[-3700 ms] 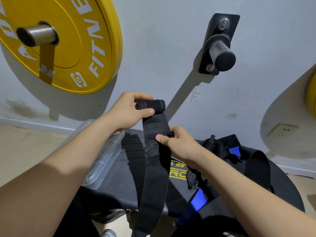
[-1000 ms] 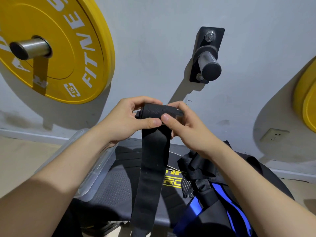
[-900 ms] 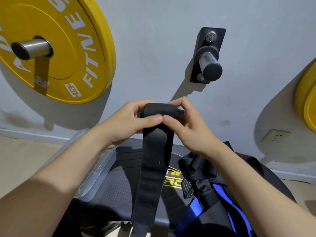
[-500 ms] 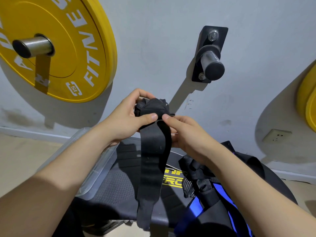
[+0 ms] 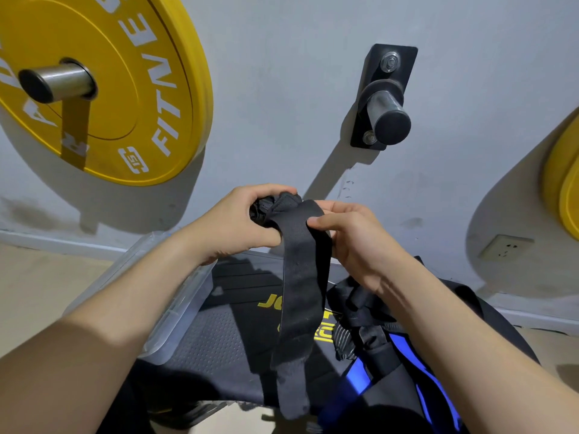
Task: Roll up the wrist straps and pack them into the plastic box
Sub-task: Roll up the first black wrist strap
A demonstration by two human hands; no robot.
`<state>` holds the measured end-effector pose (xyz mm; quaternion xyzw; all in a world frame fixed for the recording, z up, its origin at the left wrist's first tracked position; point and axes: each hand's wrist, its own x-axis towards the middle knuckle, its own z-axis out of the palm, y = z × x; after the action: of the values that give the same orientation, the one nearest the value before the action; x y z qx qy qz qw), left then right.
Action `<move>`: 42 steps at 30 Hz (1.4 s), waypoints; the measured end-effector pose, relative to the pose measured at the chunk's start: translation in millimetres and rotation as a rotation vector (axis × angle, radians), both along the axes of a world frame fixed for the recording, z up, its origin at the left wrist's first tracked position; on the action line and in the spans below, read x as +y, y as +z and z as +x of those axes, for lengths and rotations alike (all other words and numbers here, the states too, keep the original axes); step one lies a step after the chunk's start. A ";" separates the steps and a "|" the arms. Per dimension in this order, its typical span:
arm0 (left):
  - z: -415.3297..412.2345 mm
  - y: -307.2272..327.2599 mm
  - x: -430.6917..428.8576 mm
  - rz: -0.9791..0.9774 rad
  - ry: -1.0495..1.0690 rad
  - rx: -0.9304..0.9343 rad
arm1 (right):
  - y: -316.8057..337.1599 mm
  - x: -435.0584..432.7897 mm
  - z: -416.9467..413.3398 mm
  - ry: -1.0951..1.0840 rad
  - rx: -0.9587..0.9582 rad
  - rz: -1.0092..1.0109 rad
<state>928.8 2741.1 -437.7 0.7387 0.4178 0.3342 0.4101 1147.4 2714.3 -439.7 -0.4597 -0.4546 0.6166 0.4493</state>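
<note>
A black wrist strap [image 5: 302, 286] is held up in front of me, its top end wound into a small roll and its loose tail hanging down over the bench. My left hand [image 5: 233, 225] grips the roll from the left. My right hand [image 5: 351, 239] pinches the strap just below the roll, thumb on its front. The clear plastic box [image 5: 175, 311] lies on the left side of the bench, mostly hidden behind my left forearm. More black straps [image 5: 360, 311] lie in a heap on the right.
A dark padded bench [image 5: 225, 349] with yellow lettering carries the box and a black and blue bag [image 5: 416, 380]. On the wall hang a yellow weight plate [image 5: 125, 89], a black peg [image 5: 385, 111] and another yellow plate [image 5: 564, 195] at the right edge.
The roll has grown as both hands wound the strap, and the hanging tail has become shorter. My hands have shifted slightly lower and the roll now looks looser and bunched.
</note>
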 end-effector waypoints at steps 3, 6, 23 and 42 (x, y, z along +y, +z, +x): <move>1.5 -0.9 1.3 0.183 0.089 0.160 | 1.7 -0.2 2.1 -0.025 0.068 -0.047; 4.7 -3.2 3.8 0.191 0.102 0.226 | 3.5 0.5 7.1 -0.029 0.130 -0.087; 12.0 -6.6 -5.0 0.410 -0.046 0.378 | -8.0 -14.4 -8.0 0.201 -1.026 0.423; 9.7 0.5 -10.2 0.529 -0.092 0.429 | -9.6 5.1 14.8 0.246 -0.272 0.093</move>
<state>938.5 2730.9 -437.2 0.8909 0.3596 0.2493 0.1217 1162.2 2719.4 -449.3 -0.4584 -0.5921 0.5774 0.3255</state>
